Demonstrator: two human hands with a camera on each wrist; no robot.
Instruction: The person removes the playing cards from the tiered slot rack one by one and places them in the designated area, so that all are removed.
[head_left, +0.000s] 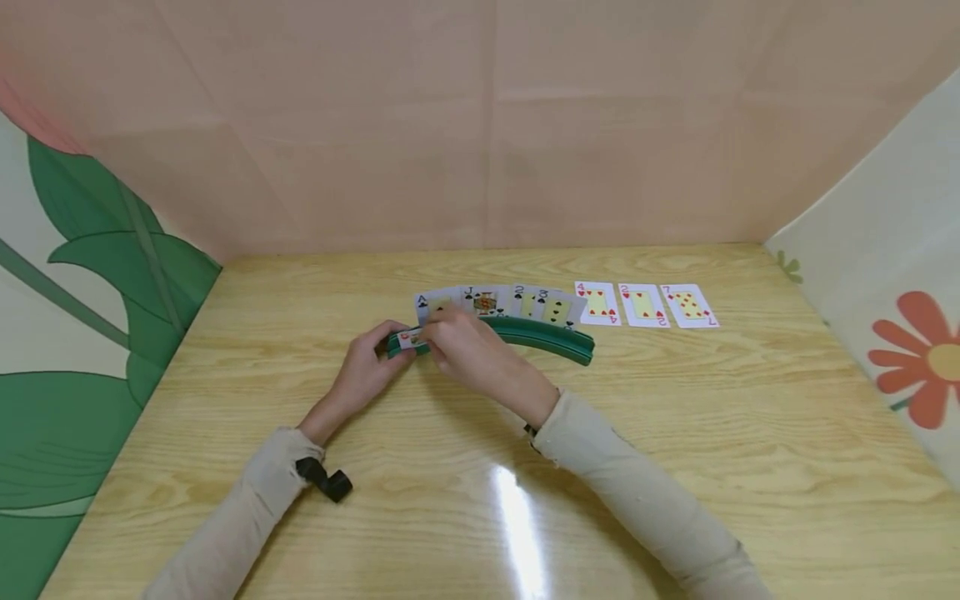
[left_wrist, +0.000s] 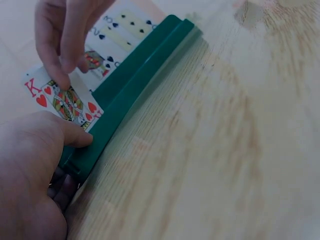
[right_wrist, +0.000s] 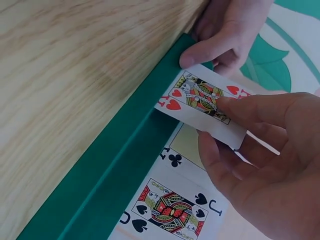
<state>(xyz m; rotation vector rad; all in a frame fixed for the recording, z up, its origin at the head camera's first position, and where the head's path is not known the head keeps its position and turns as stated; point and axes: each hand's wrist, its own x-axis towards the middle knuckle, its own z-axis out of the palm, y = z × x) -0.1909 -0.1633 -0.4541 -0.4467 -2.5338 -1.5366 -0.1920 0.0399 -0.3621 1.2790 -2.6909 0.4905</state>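
The right hand (head_left: 465,346) pinches a white, rectangular king of hearts (right_wrist: 195,92) at the left end of a green, curved, plastic-looking card holder (head_left: 540,335), which lies toward the far edge of the pale wood-grain desk (head_left: 675,433). The left hand (head_left: 366,367) grips that end. 4 white, black-suited cards (head_left: 487,302) stand in it; 3 white, red-suited cards (head_left: 643,306) lie toward the far right corner.

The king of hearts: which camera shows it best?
The right wrist view: the king of hearts looks largest and sharpest there. The left wrist view shows it smaller and dimmer, partly covered; the head view, only a tiny part.
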